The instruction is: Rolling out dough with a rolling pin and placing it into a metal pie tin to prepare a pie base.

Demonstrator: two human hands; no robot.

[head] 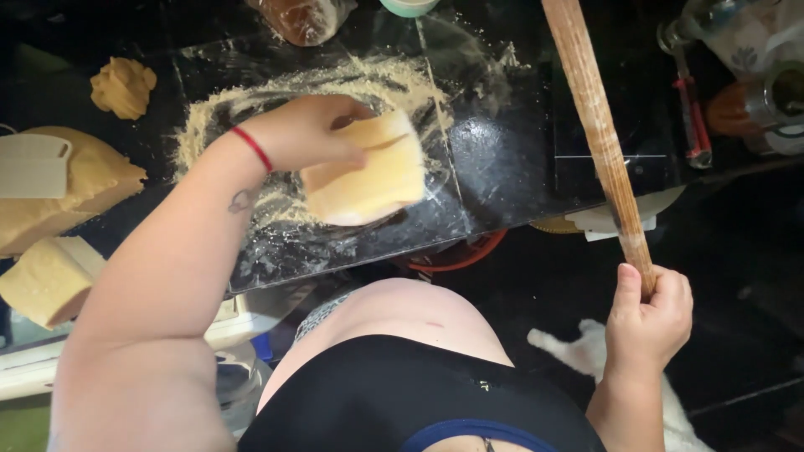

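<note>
A block of yellow dough [366,172], its long axis tilted up to the right, is grasped by the left hand [306,132] over the floured black counter [494,167]; the right hand [649,322] grips a wooden rolling pin [596,125] pointing away.

The counter [502,167] runs across the upper part of the view, with a patch of flour [251,109] spread on it. The left hand [306,130] is above that patch and holds a slab of dough [368,172] just over the counter's near edge. To the left lie a large mound of dough [75,192] with a scraper [32,165] resting on it, a small lump of dough [123,86] behind them, and a cut block of dough [46,280] in front. To the right, the right hand [649,314] grips the near end of a rolling pin [595,125], which slants away over the counter's right part. A wrapped loaf [301,18] sits at the far edge.
</note>
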